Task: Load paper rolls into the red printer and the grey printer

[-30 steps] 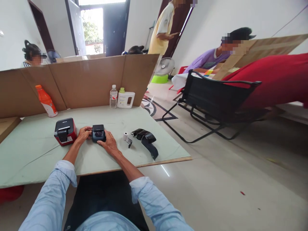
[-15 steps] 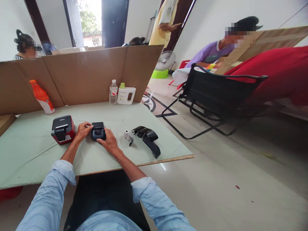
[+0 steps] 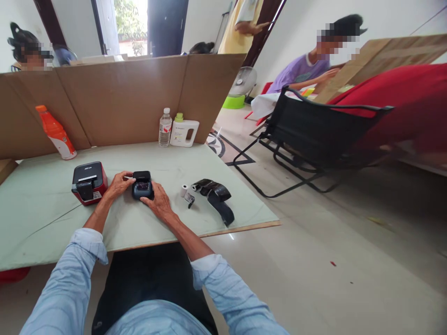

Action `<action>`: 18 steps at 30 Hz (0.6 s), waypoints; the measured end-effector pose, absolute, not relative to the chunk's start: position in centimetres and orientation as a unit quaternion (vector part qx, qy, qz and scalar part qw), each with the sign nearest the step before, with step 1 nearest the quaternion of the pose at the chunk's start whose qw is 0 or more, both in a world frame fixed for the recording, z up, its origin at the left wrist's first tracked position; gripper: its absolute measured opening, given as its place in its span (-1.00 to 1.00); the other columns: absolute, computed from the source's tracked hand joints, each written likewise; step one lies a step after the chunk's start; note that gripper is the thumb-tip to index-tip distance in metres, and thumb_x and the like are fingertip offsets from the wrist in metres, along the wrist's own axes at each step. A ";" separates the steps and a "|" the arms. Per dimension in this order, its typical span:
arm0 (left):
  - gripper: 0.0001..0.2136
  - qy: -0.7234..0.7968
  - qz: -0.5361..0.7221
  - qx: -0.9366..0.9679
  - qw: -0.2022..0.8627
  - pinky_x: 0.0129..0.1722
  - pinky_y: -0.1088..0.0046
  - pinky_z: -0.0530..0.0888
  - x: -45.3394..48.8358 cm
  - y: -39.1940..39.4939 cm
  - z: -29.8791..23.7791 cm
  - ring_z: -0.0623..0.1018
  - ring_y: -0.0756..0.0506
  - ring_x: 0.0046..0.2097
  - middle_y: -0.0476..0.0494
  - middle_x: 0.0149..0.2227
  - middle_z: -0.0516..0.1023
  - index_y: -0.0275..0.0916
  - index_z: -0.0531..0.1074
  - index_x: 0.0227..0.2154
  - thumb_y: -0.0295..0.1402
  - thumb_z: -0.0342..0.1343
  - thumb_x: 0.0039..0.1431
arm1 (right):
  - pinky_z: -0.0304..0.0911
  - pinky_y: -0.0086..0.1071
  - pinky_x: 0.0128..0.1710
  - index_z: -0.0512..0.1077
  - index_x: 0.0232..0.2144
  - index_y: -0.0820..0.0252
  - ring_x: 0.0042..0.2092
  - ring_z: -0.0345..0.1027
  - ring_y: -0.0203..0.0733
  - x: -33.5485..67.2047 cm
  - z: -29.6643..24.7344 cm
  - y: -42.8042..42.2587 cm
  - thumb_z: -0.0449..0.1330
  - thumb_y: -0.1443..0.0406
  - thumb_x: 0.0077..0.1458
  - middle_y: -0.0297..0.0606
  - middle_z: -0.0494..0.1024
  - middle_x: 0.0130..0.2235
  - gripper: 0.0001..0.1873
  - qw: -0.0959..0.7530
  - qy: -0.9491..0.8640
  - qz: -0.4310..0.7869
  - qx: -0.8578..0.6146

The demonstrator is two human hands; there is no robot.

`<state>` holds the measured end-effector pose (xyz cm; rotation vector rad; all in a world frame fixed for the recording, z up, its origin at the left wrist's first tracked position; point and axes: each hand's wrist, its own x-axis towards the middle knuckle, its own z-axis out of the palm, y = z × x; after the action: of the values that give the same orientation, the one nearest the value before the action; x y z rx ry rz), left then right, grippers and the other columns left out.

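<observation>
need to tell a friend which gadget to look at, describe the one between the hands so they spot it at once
On the pale green table, before the cardboard screen, find the two hands. Between them sits a small dark printer: smaller and all dark, unlike the red-bodied printer on its left.

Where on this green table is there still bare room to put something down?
The table is bare in front of the red printer, and behind the hands up to the water bottle and white jug. It is crowded around the small black printer, paper roll and black case.
</observation>
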<state>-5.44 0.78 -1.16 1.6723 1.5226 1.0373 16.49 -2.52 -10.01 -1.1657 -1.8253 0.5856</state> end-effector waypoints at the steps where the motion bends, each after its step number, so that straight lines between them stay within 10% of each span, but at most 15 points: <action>1: -0.60 0.580 0.405 0.636 0.309 -0.16 0.37 0.55 -5.3 1.1 -1.1 0.62 -0.16 -0.19 -0.18 -0.21 0.70 -0.29 0.65 -0.11 -0.14 0.35 0.04 | 0.32 0.06 0.31 0.19 0.44 0.11 0.28 0.35 0.17 16.5 -10.0 -2.5 0.41 0.15 0.13 0.02 0.45 0.25 -0.09 0.435 -0.733 0.234 -0.468; 7: -0.67 0.594 0.432 0.619 0.279 -0.24 0.42 0.53 -4.1 3.1 -1.2 0.56 -0.12 -0.22 -0.10 -0.34 0.60 -0.26 0.60 -0.36 -0.06 0.20 0.23 | 0.31 0.06 0.32 0.21 0.43 0.12 0.30 0.34 0.17 16.6 -10.1 -2.5 0.41 0.13 0.14 0.03 0.44 0.26 -0.10 0.437 -0.731 0.235 -0.469; 13: -0.35 0.522 0.362 0.702 0.322 0.15 0.25 0.55 -5.6 2.1 -1.8 0.55 -0.24 0.17 -0.26 0.31 0.44 -0.18 0.51 0.22 -0.27 0.35 -0.01 | 0.32 0.03 0.30 0.24 0.41 0.19 0.28 0.37 0.16 16.6 -9.9 -2.6 0.37 0.12 0.17 0.05 0.46 0.24 -0.16 0.443 -0.726 0.243 -0.466; 18: -0.15 0.487 0.321 0.721 0.374 0.22 0.17 0.53 -6.8 1.2 -2.3 0.50 -0.29 0.27 -0.24 0.43 0.29 -0.06 0.38 0.36 -0.33 0.39 -0.10 | 0.35 0.03 0.26 0.27 0.39 0.15 0.24 0.40 0.14 16.7 -9.9 -2.5 0.34 0.11 0.20 0.02 0.48 0.23 -0.22 0.458 -0.719 0.244 -0.462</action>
<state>-6.75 1.19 -2.28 1.8474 1.2469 0.8231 16.69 -2.49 -9.87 -1.1379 -1.7726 0.6015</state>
